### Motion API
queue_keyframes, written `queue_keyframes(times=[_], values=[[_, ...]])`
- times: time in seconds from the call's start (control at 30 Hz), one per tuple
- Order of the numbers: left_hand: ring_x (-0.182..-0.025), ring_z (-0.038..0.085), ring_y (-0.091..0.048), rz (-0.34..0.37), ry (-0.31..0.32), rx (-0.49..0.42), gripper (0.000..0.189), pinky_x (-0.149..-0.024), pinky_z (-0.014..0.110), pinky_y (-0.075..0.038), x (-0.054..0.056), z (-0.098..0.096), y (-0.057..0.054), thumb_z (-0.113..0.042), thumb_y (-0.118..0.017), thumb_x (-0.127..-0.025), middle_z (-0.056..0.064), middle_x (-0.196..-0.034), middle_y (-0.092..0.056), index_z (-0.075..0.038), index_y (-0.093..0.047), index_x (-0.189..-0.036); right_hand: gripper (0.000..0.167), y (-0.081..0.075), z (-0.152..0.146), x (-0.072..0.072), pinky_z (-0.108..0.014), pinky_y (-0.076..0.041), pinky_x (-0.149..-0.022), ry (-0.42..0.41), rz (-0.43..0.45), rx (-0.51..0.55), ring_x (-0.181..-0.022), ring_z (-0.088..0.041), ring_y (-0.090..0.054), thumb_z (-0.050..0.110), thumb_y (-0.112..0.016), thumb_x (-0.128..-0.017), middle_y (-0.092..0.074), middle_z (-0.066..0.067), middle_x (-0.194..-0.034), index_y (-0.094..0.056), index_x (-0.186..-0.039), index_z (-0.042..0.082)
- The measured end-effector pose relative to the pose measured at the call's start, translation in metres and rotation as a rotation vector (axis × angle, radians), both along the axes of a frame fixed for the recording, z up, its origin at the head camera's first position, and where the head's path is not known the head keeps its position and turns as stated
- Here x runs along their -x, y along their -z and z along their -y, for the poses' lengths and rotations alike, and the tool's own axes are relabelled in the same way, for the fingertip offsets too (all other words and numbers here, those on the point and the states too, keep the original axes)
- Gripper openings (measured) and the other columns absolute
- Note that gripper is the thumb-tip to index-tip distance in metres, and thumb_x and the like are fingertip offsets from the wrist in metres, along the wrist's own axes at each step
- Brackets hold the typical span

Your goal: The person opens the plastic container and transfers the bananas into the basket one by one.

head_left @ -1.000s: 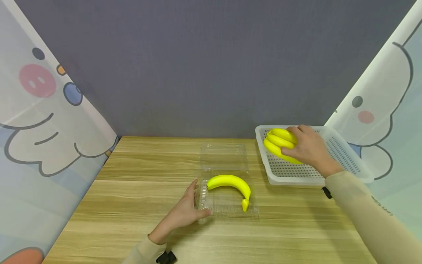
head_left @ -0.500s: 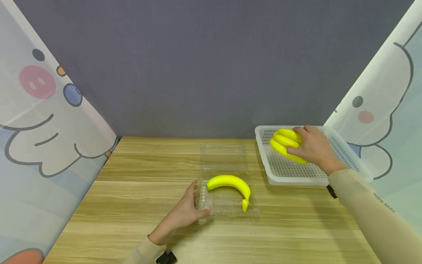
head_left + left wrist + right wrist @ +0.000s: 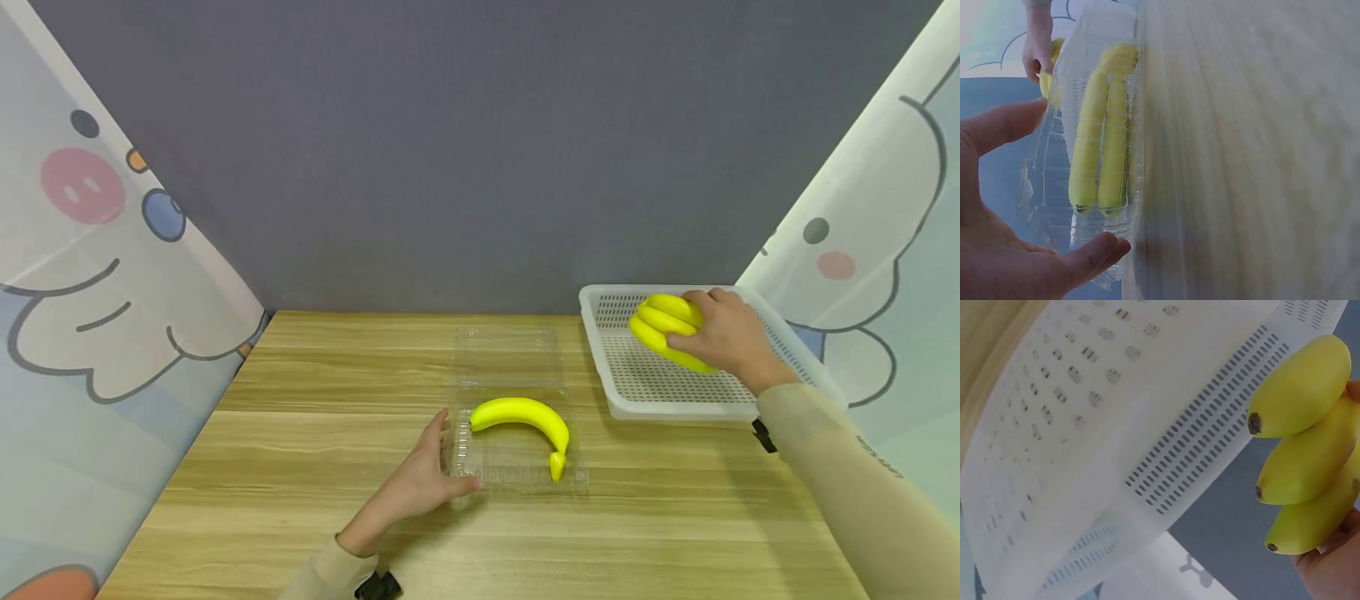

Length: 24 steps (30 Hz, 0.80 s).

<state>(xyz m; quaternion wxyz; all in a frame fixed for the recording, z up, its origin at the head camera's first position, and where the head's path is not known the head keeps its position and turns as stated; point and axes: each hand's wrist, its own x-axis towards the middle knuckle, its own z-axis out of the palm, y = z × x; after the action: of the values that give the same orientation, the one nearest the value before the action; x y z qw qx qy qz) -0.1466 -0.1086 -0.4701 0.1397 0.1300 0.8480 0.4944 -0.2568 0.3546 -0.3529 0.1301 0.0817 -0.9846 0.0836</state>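
Observation:
A clear plastic clamshell container (image 3: pixel 517 475) lies on the table with its lid folded back and a single banana (image 3: pixel 525 410) inside. My left hand (image 3: pixel 416 479) holds its left front corner between thumb and fingers. Through the plastic in the left wrist view, the banana (image 3: pixel 1088 144) looks doubled. My right hand (image 3: pixel 723 337) grips a bunch of bananas (image 3: pixel 667 329) over the white basket (image 3: pixel 622 408). In the right wrist view, the bunch (image 3: pixel 1310 450) shows three banana tips, and its far side is hidden by the hand.
The perforated basket sits at the back right of the wooden table (image 3: pixel 300 467), right of the container. A grey panel (image 3: pixel 450 167) rises behind, and printed cartoon sheets (image 3: pixel 112 292) flank both sides.
My right hand has moved a little to the right over the basket, carrying the banana bunch. The left hand, the container and the banana inside have kept their places.

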Motion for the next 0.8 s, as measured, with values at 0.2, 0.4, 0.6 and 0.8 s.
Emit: queue_keyframes(times=[0.2, 0.4, 0.6, 0.8], values=[[-0.14, 0.054, -0.035, -0.002, 0.009, -0.004, 0.121, -0.107, 0.06, -0.043, 0.001, 0.0, 0.001, -0.033, -0.086, -0.082, 0.027, -0.164, -0.016, -0.003, -0.001, -0.162, 0.071, 0.005, -0.009, 0.001, -0.054, -0.043, -0.075, 0.007, 0.036, 0.036, -0.095, -0.042, -0.049, 0.039, -0.074, -0.087, -0.055, -0.029, -0.112, -0.052, -0.134, -0.009], [-0.14, 0.054, -0.035, 0.003, 0.005, 0.0, 0.122, -0.106, 0.061, -0.043, 0.0, 0.001, 0.0, -0.034, -0.086, -0.082, 0.027, -0.164, -0.016, -0.003, 0.0, -0.162, 0.074, 0.009, -0.014, -0.001, -0.061, -0.042, -0.083, 0.039, 0.062, 0.078, -0.101, -0.046, -0.046, 0.038, -0.075, -0.087, -0.051, -0.033, -0.121, -0.049, -0.137, -0.009], [-0.141, 0.053, -0.035, 0.006, 0.006, -0.002, 0.122, -0.107, 0.061, -0.042, 0.0, 0.001, 0.0, -0.033, -0.087, -0.081, 0.027, -0.165, -0.015, -0.003, 0.0, -0.162, 0.074, 0.015, -0.022, -0.003, -0.059, -0.042, -0.079, 0.054, 0.079, 0.08, -0.097, -0.048, -0.047, 0.037, -0.076, -0.087, -0.052, -0.035, -0.116, -0.048, -0.136, -0.011], [-0.141, 0.053, -0.035, 0.01, 0.006, -0.005, 0.122, -0.107, 0.061, -0.042, 0.0, 0.001, 0.0, -0.033, -0.087, -0.081, 0.026, -0.165, -0.015, -0.004, 0.0, -0.162, 0.078, 0.021, -0.03, -0.004, -0.061, -0.042, -0.081, 0.087, 0.134, 0.088, -0.1, -0.049, -0.047, 0.04, -0.074, -0.088, -0.051, -0.037, -0.118, -0.045, -0.139, -0.011]])
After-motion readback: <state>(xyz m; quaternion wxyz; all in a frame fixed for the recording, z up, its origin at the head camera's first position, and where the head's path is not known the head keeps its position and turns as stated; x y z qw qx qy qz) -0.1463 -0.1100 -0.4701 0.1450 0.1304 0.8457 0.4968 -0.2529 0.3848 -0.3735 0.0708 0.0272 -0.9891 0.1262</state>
